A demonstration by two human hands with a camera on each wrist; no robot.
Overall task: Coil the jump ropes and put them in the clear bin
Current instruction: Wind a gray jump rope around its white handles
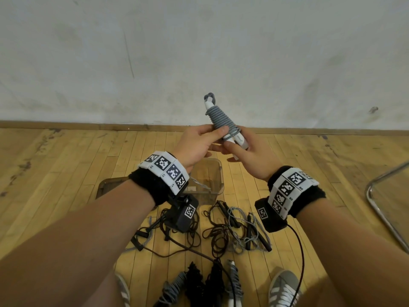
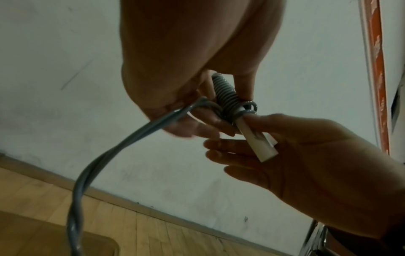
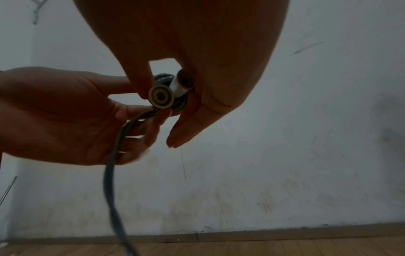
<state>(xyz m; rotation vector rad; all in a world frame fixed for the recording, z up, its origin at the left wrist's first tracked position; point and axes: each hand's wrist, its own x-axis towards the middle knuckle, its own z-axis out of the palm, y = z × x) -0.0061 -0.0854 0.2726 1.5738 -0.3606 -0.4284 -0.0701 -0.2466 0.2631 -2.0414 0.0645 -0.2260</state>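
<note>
A grey jump rope [image 1: 222, 122] is wound in tight turns round its two white handles [image 2: 259, 140] and held chest-high, tip tilted up and away. My left hand [image 1: 199, 141] pinches the coil between thumb and fingers, and a doubled loose strand [image 2: 103, 161] hangs down from it. My right hand [image 1: 249, 155] grips the handles' lower ends [image 3: 161, 97], fingers curled round them. The clear bin [image 1: 219, 171] stands on the floor below my hands, partly hidden by my left wrist.
Several loose black and grey ropes [image 1: 230, 227] lie tangled on the wooden floor near the bin. Wound ropes [image 1: 197, 282] lie between my grey shoes [image 1: 283, 286]. A metal chair frame [image 1: 385, 207] stands at the right, with a white wall behind.
</note>
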